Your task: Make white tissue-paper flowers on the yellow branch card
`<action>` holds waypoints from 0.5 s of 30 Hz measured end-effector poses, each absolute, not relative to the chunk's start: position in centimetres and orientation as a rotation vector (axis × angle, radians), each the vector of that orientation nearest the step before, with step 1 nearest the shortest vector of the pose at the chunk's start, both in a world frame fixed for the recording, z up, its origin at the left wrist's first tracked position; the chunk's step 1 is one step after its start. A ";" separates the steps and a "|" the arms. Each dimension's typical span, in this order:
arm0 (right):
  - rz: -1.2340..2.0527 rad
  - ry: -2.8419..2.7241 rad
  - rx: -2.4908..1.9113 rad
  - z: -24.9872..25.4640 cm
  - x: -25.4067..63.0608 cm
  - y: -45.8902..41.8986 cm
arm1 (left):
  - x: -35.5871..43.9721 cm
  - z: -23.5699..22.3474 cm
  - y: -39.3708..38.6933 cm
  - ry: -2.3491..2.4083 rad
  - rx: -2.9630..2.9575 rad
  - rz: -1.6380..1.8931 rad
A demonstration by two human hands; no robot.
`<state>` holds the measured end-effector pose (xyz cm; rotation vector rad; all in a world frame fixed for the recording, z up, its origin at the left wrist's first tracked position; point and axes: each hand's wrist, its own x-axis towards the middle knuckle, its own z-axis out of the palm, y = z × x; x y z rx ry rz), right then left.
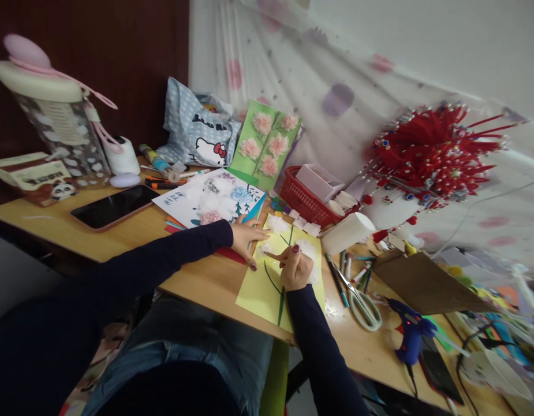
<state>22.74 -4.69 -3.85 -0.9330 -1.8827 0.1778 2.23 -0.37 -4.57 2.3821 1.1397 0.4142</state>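
A yellow sheet of paper (254,293) lies at the table's front edge, with dark green painted stems and fluffy white patches on it. My left hand (244,236) rests spread at the sheet's upper left edge, holding nothing. Over the middle of the sheet is my right hand (296,267), its thumb raised and several fingers curled. What looks like its index finger stretches left to a small white patch (262,249), beside some shiny clear spots. A larger white patch (309,254) is partly hidden behind this hand.
Behind stand a green flower card (260,144) and red basket (299,196). A white card (180,202) and phone (119,207) lie left. To the right are a white roll (348,232), scissors (365,310), markers, a blue glue gun (409,330) and a cardboard piece (426,283).
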 end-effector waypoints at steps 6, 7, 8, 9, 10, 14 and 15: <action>0.032 -1.990 -0.755 -4.0 22.0 -4.6 | 2.4 -3.8 -0.6 1.210 2.484 0.192; 0.023 -1.994 -0.754 -3.9 21.9 -4.7 | 2.4 -3.8 -0.6 1.220 2.485 0.177; 0.022 -1.989 -0.762 -3.8 21.8 -4.7 | 2.5 -3.8 -0.6 1.228 2.482 0.167; 0.028 -1.976 -0.777 -3.8 21.7 -4.7 | 2.5 -3.8 -0.6 1.231 2.478 0.162; 0.040 -1.958 -0.795 -3.8 21.7 -4.7 | 2.5 -3.8 -0.6 1.230 2.475 0.162; 0.139 -1.844 -0.922 -3.8 21.8 -4.4 | 2.4 -3.8 -0.6 1.207 2.470 0.189; 0.182 -1.800 -0.970 -3.7 21.8 -4.3 | 2.3 -3.8 -0.6 1.204 2.469 0.192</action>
